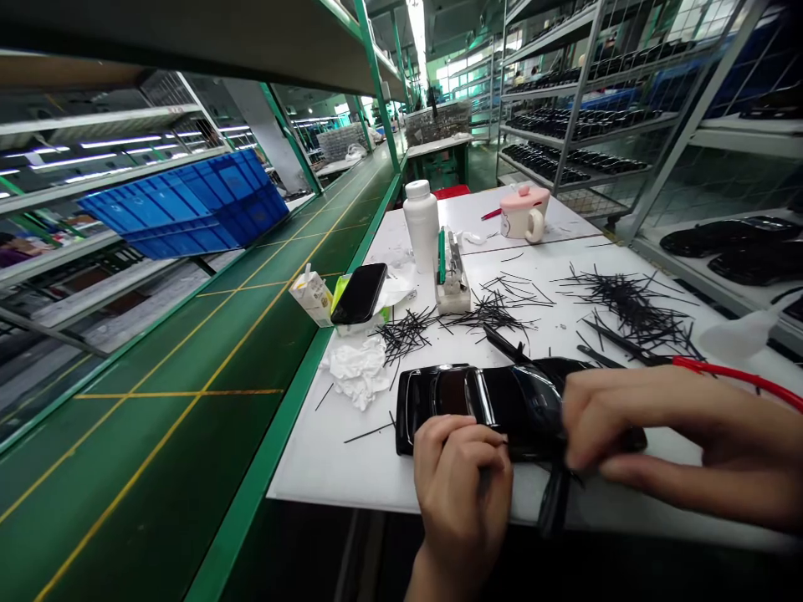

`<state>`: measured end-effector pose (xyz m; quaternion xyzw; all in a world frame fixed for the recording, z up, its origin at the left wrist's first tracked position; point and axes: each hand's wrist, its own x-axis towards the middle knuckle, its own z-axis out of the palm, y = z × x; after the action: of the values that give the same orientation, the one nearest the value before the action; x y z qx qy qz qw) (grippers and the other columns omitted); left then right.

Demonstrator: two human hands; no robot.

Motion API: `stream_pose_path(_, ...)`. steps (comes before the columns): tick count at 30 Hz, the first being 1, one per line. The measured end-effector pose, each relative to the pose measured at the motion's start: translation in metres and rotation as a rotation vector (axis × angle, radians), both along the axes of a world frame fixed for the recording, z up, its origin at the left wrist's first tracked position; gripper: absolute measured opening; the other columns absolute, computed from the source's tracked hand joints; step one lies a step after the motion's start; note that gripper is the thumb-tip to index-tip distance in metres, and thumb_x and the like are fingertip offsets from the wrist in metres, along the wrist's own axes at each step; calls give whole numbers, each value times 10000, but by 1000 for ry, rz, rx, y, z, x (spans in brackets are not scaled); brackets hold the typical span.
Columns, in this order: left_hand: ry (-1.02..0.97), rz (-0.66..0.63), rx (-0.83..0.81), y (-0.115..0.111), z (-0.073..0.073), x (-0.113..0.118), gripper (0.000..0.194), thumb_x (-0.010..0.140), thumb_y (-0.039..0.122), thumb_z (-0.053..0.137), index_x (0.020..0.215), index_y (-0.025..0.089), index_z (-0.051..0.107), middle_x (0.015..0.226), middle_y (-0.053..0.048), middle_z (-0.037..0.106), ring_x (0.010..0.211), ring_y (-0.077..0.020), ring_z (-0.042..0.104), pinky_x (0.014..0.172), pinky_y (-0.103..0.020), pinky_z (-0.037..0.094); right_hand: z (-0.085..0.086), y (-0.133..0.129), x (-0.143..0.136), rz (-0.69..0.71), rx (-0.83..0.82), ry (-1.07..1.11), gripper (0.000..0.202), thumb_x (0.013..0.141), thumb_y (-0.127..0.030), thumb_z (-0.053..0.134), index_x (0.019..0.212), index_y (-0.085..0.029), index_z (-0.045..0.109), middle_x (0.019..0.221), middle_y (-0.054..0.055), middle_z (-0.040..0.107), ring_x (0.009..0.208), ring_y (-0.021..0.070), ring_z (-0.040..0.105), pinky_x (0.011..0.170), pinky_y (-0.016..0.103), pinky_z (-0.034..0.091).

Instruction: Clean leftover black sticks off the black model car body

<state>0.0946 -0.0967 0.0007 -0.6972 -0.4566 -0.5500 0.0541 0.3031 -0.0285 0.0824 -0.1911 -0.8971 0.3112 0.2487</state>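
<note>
A glossy black model car body lies across the front of the white table, both its doors standing out from its sides. My left hand is at the car's near side, fingers curled against its edge; whether a small part sits between them is hidden. Over the car's right end is my right hand, blurred, with its fingers closed together near the open near door. What those fingers hold, if anything, cannot be made out.
Piles of thin black strips, pliers with red handles, a white bottle, a pink-lidded mug, a phone and crumpled tissue lie around. A green conveyor runs along the left.
</note>
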Motion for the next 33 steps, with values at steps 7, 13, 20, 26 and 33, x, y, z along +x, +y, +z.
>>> stream_pose_path(7, -27, 52, -56, -1, 1, 0, 268, 808, -21, 618, 755, 206, 486, 687, 31, 630, 831, -147, 617, 789, -299, 539, -33, 20, -34, 97, 541, 12, 222, 979, -141, 481, 1143, -149, 631, 921, 91, 612, 794, 186, 539, 699, 290, 479)
stream_pose_path(13, -56, 49, -77, -2, 3, 0, 265, 807, -8, 617, 763, 218, 487, 701, 31, 655, 817, -159, 633, 784, -319, 553, -38, 18, -36, 150, 721, 76, 253, 1014, -91, 361, 1088, -69, 602, 914, 124, 662, 769, 203, 531, 684, 333, 445)
stream_pose_path(20, -44, 6, -91, -3, 2, 1, 254, 793, -32, 610, 816, 208, 531, 757, 28, 682, 846, -147, 620, 847, -311, 533, -41, 20, -22, 166, 579, 38, 279, 1043, -164, 361, 1020, -133, 638, 764, 56, 594, 672, 174, 432, 607, 301, 350)
stream_pose_path(26, 18, 108, -107, -6, -1, 3, 217, 814, 59, 626, 962, 198, 549, 912, -38, 656, 1011, -212, 593, 917, -397, 510, -37, 29, -9, 286, 622, -143, 343, 1062, -191, 314, 1031, -167, 655, 700, 18, 595, 593, 163, 450, 552, 306, 334)
stream_pose_path(33, 83, 245, -191, -7, -10, 11, 289, 870, 115, 622, 1142, 196, 565, 1215, -124, 598, 1252, -293, 472, 1039, -498, 423, -36, 37, -8, 379, 691, -278, 340, 1047, -146, 336, 1076, -185, 672, 687, 7, 630, 592, 155, 546, 540, 330, 370)
